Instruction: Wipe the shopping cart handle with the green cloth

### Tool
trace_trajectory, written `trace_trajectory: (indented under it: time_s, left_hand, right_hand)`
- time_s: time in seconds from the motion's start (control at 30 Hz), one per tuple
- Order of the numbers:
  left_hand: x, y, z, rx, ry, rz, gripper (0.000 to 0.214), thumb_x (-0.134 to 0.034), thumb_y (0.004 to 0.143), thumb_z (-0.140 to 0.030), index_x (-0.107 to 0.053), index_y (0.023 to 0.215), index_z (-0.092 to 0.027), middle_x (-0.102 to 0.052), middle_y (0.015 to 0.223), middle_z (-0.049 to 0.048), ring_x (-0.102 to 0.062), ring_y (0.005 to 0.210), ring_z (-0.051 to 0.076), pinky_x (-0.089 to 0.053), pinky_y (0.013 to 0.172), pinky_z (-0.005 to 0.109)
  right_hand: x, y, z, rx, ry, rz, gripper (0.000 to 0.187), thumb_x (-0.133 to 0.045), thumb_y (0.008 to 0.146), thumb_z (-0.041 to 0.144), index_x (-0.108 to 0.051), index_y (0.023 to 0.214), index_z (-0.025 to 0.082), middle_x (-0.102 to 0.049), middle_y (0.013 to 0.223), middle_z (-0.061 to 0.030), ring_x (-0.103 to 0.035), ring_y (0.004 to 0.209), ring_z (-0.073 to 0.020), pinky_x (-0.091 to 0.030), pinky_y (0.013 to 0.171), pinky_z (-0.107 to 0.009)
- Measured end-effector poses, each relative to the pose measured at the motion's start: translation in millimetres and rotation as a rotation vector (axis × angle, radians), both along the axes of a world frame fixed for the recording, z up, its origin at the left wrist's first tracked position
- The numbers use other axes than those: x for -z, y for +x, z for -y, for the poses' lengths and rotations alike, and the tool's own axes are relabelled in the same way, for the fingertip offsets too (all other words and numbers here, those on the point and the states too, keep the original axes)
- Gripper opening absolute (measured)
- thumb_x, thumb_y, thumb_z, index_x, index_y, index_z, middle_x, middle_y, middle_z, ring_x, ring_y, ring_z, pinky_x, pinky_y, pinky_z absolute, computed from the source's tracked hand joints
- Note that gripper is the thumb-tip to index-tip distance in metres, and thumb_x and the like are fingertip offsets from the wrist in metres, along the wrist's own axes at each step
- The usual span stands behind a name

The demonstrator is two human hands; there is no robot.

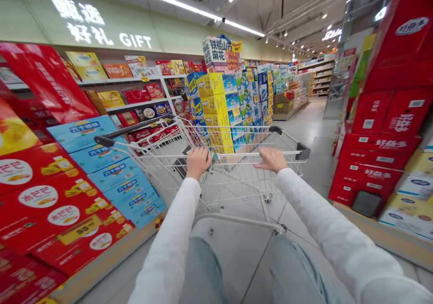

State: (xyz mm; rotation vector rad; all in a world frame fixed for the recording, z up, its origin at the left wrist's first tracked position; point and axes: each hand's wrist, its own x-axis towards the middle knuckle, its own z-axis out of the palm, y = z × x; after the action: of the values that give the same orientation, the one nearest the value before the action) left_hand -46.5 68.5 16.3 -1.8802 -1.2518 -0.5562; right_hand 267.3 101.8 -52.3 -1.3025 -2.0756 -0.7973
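Observation:
A white wire shopping cart (233,191) stands sideways in front of my legs on the tiled floor. My left hand (198,162) is closed round its near top rail, fingers over the bar. Just right of that hand shows a small green and white thing (214,160); whether the hand touches it cannot be made out. My right hand (273,159) grips the same rail further right, thumb pointing inward. The cart's black handle (135,127) is at the left, and a black corner bumper (302,150) at the right end. A dark panel (182,162) shows left of my left hand.
Light-blue cartons (118,173) and red boxes (43,195) are stacked close on the left. Yellow and blue cartons (216,105) rise just beyond the cart. Tall red boxes (375,155) line the right side. A tiled aisle (297,114) runs to the back.

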Motion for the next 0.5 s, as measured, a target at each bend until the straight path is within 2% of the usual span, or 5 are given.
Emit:
trace_trajectory:
  time_s: [0.33,0.4,0.5]
  left_hand:
    - [-24.0,-85.2,16.7,-0.247,0.038,0.081,0.035,-0.03,0.088,-0.028,-0.061,0.078,-0.019,-0.065,0.081,0.0111,-0.053,0.084,0.026,-0.03,0.08,0.039]
    - [-25.5,-89.0,16.3,-0.282,0.031,0.123,0.036,-0.029,0.087,-0.027,-0.063,0.079,-0.018,-0.065,0.082,0.0121,-0.053,0.085,0.027,-0.03,0.082,0.04]
    - [-23.9,-79.3,13.0,-0.337,0.029,0.215,0.04,-0.028,0.086,-0.027,-0.066,0.082,-0.016,-0.066,0.083,0.0138,-0.052,0.087,0.029,-0.029,0.084,0.043]
  right_hand:
    - [2.1,5.9,-1.2,-0.005,0.038,-0.022,0.046,-0.047,0.077,0.062,-0.055,0.082,0.017,-0.062,0.071,-0.0082,-0.052,0.067,-0.0209,-0.016,0.056,-0.029]
    - [1.3,5.1,0.7,0.003,0.038,-0.028,0.046,-0.048,0.077,0.062,-0.055,0.081,0.017,-0.062,0.071,-0.0084,-0.052,0.067,-0.0211,-0.015,0.057,-0.029]
    - [0.1,2.8,3.2,0.016,0.023,-0.036,0.045,-0.05,0.075,0.062,-0.054,0.08,0.018,-0.062,0.072,-0.0085,-0.052,0.067,-0.0212,-0.015,0.057,-0.029]
